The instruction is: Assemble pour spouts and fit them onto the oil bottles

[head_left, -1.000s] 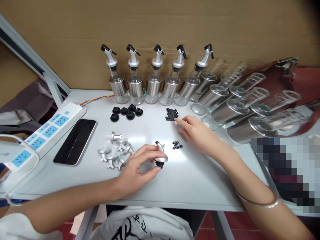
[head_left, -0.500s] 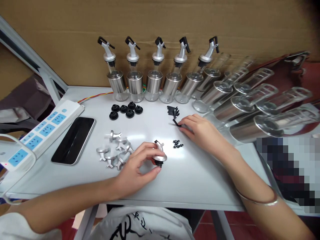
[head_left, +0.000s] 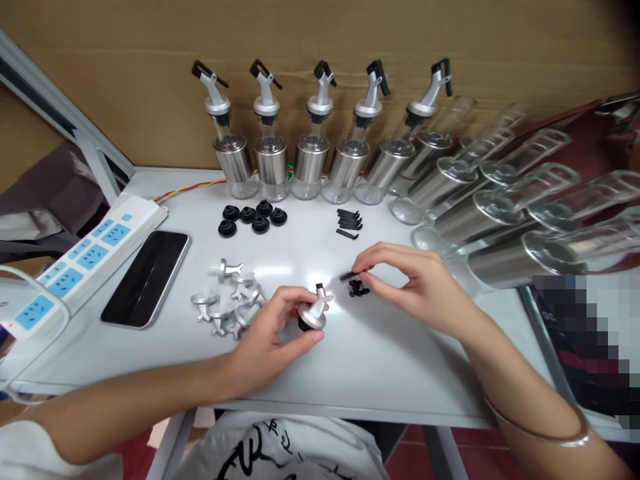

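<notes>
White power strip lies at left on the table, its red indicator lit; a white cable loops over its near end. Phone, screen dark, lies flat just beside. Red and yellow wires run behind. Brown cardboard backs the table; a reddish-brown bag sits far right.

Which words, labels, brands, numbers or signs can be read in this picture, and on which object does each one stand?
None can be read.
White cloth shirt: black brush-like marks, partly cut off, unreadable.
Long white plastic power strip: any print is too small to read.
Black rectangular phone: no text visible.
Silver pourer with black base, in the left hand: no text visible.
</notes>
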{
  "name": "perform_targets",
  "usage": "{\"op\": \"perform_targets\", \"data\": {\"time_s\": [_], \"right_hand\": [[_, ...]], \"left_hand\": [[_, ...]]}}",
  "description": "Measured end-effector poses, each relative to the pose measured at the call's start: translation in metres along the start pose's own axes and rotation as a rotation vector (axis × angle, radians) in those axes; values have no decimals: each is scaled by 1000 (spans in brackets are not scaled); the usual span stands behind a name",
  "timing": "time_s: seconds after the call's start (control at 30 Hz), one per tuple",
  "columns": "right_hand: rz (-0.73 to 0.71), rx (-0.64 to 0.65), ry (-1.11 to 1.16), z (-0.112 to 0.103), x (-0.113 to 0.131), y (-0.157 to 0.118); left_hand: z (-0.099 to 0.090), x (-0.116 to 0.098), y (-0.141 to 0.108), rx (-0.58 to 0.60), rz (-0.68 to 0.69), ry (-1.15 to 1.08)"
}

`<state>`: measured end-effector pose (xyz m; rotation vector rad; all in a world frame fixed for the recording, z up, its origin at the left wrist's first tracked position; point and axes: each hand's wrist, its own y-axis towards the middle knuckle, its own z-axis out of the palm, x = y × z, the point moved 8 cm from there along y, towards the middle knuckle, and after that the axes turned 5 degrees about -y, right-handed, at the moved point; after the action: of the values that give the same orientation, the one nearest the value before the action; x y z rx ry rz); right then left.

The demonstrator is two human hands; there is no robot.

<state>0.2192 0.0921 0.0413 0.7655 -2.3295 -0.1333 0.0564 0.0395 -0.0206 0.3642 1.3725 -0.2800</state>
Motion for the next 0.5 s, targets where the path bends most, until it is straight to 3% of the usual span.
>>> {"op": "perform_targets", "data": {"time_s": [0.23,0.5], "right_hand": [[-13,128,218,19,17,-4],[106,136,360,30,19,-9]], "left_hand": [[-3,3,2,-24,-63,9],[-1,-5,2,47,71,125]]}}
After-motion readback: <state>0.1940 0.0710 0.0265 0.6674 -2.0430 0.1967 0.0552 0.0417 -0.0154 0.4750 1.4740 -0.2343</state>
